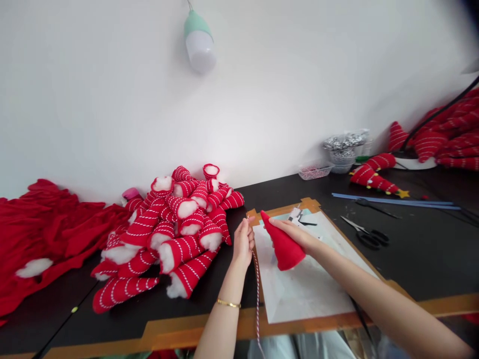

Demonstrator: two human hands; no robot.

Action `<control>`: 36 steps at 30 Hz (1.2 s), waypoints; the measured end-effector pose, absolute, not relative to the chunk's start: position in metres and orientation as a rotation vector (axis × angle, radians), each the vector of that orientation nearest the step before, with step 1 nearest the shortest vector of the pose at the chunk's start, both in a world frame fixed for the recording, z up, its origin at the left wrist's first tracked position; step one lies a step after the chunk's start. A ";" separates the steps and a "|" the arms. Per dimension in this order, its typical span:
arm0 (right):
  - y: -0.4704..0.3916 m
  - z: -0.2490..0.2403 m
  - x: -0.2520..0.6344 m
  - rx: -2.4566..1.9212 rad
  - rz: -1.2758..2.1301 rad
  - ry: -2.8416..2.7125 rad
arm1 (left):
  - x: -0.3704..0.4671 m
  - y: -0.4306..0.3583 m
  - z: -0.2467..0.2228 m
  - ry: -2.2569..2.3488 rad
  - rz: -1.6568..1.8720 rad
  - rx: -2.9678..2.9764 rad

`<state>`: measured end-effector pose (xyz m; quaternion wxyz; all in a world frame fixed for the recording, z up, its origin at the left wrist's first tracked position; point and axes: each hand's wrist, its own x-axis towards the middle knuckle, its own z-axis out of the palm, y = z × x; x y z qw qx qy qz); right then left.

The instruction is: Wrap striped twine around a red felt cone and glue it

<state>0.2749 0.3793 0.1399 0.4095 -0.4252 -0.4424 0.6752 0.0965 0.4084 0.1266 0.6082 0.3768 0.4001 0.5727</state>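
Head view: twisted cord [257,294] runs off the bottom edge, its top pinched by the left hand [244,242]. The right hand [295,233], thumb hidden, clasps a red cloth cone [284,249] over paper [288,299], partly covering a white tool [295,214].

Black worktop [411,269] edged with brown tape [160,334]
Loose red fabric [67,224] lies at far left beside a pile of striped, white-stuffed cones [192,224]; a white sheet [284,299] lies at the middle; to its right rest black-handled scissors [368,235], a slim dark tool [377,208] and blue strips [392,201], with a shallow clear tub [315,172] and a star-tipped striped piece [374,174] farther back
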 end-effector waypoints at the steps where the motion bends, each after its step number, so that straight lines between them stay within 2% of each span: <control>1: 0.379 0.141 0.275 -1.101 1.635 -1.162 | 0.096 0.408 0.128 0.926 1.332 0.874; 6: 0.382 0.142 0.274 -1.453 0.728 -1.684 | 0.099 0.405 0.129 0.945 1.314 0.906; 8: 0.381 0.141 0.272 -1.528 0.591 -1.750 | 0.100 0.405 0.128 0.950 1.313 0.903; 19: 0.374 0.135 0.264 -1.533 0.461 -1.873 | 0.103 0.408 0.129 0.854 1.415 0.821; 36: 0.376 0.134 0.265 -1.560 0.443 -1.862 | 0.102 0.409 0.124 0.932 1.343 0.879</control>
